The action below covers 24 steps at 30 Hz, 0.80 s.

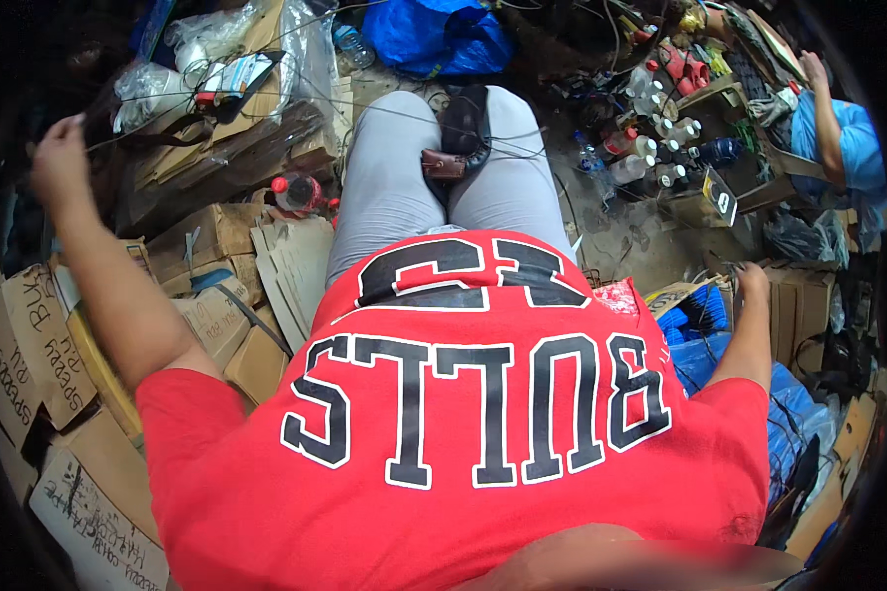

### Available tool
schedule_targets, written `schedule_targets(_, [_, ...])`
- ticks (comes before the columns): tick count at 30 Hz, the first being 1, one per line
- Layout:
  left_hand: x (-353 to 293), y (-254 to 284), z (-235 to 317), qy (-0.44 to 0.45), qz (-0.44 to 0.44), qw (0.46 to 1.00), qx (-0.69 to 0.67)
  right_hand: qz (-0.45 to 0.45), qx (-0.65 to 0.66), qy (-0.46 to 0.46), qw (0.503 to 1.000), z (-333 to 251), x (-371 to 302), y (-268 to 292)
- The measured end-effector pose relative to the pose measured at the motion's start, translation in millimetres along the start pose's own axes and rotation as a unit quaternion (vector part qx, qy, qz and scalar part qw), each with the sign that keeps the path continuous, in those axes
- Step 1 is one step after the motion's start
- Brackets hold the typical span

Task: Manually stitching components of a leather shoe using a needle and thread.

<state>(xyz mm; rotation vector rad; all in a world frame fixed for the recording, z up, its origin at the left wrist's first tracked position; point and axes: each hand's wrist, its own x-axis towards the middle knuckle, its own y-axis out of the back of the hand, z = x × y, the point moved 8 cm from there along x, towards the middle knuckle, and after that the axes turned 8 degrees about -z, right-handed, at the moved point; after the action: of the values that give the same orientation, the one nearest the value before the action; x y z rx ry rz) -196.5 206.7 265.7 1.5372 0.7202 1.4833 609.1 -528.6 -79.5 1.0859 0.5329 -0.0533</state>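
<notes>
Between my knees a dark shoe (463,118) with a brown leather part (444,165) is gripped, standing sole side toward my lap's middle. Dark thread (207,114) runs from it over my left knee and out to the far left. There my left hand (61,163) is raised with the arm stretched out, its fingers pinched on the thread. My right hand (754,283) is held out at the right, beside a cardboard box, with its fingers closed; what they hold is too small to make out. More loose thread lies across my right knee.
Cardboard boxes (39,345) and a cola bottle (296,192) are at my left. A blue bag (439,37) lies ahead. Several bottles (650,148) stand on the floor at the right, near another person's arm (826,128). Blue plastic (793,414) lies beside my right arm.
</notes>
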Motion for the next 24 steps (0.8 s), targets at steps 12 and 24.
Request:
schedule_targets(12, [-256, -169, 283, -0.37, -0.379, 0.795, -0.296, 0.044, 0.44, 0.531, 0.722, -445, -225, 122])
schedule_targets(24, [-154, -161, 156, -0.196, -0.264, 0.837, -0.438, 0.056, 0.458, 0.434, 0.773, -385, -189, 120])
